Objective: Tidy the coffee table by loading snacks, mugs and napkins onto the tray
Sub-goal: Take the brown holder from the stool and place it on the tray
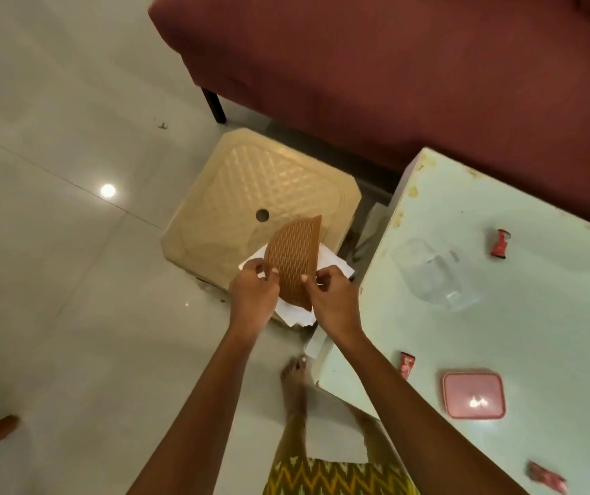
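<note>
Your left hand (254,292) and right hand (332,298), outstretched, pinch one napkin holder (295,260); at 3 o'clock: three snack packets (499,244), one mug (432,273).

Floor (54,244): glossy tile, lamp glare on it. Stool (250,187): cream plastic, embossed diamond pattern, slight sheen. Holder (295,259): brown plastic, ribbed lattice, matt. Napkins (332,262): white paper, matt, creased. Sofa (357,66): maroon cloth, matt. Surface (500,334): pale, smooth, glossy, stained along the rim. Mug (432,273): clear; glass or plastic, cannot tell. Box (474,394): pink plastic, glossy. Wrapper (499,244): red, shiny.
</note>
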Demonstrator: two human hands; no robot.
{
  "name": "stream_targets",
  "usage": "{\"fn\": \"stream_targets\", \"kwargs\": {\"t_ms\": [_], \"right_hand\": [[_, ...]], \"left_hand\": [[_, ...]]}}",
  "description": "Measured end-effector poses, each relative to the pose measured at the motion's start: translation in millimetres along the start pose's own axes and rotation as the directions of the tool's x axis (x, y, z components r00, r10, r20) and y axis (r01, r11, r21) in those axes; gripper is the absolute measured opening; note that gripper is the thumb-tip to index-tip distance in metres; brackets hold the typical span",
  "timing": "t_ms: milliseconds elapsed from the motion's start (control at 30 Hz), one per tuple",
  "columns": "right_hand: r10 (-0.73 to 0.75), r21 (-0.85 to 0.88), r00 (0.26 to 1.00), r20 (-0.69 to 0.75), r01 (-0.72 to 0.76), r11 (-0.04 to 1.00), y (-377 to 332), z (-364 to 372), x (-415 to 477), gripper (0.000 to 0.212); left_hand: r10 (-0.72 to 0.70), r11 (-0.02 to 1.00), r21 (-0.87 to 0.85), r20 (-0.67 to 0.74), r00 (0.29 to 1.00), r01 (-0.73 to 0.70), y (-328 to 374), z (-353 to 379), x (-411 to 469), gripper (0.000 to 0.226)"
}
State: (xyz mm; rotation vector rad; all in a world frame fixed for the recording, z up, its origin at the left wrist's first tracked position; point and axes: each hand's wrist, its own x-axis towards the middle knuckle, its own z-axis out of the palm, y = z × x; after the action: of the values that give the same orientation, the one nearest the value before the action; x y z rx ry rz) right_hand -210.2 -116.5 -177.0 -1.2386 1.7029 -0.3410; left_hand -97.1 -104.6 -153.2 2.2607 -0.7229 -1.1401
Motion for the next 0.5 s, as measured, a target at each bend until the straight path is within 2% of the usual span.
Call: {"fn": "stream_targets", "kwargs": {"t_ms": [200, 300, 400, 500], "right_hand": [[0.036, 0.074, 0.999, -0.026, -0.034, 0.997, 1.0, 8.9, 0.3, 0.021], [0.069, 0.143, 0.997, -0.047, -0.062, 0.988, -0.3, 6.3, 0.6, 0.017], [0.11, 0.239, 0.994, -0.008, -0.105, 0.965, -2.1, -1.9, -2.0, 0.012], [0.148, 0.361, 0.988, 0.034, -0.151, 0.92, -7.5, -13.8, -7.3, 0.006]], "left_hand": [[-0.033, 0.997, -0.07, -0.059, 0.998, 0.029, -2.6, 7.6, 11.6, 0.032], [-0.037, 0.989, -0.148, -0.069, 0.997, 0.027, 2.5, 3.4, 9.1, 0.024], [-0.062, 0.97, -0.239, -0.11, 0.992, 0.035, 7.8, -4.7, 4.9, 0.012], [-0.087, 0.964, -0.261, -0.127, 0.988, 0.052, 15.3, -13.9, -1.2, 0.015]]}}
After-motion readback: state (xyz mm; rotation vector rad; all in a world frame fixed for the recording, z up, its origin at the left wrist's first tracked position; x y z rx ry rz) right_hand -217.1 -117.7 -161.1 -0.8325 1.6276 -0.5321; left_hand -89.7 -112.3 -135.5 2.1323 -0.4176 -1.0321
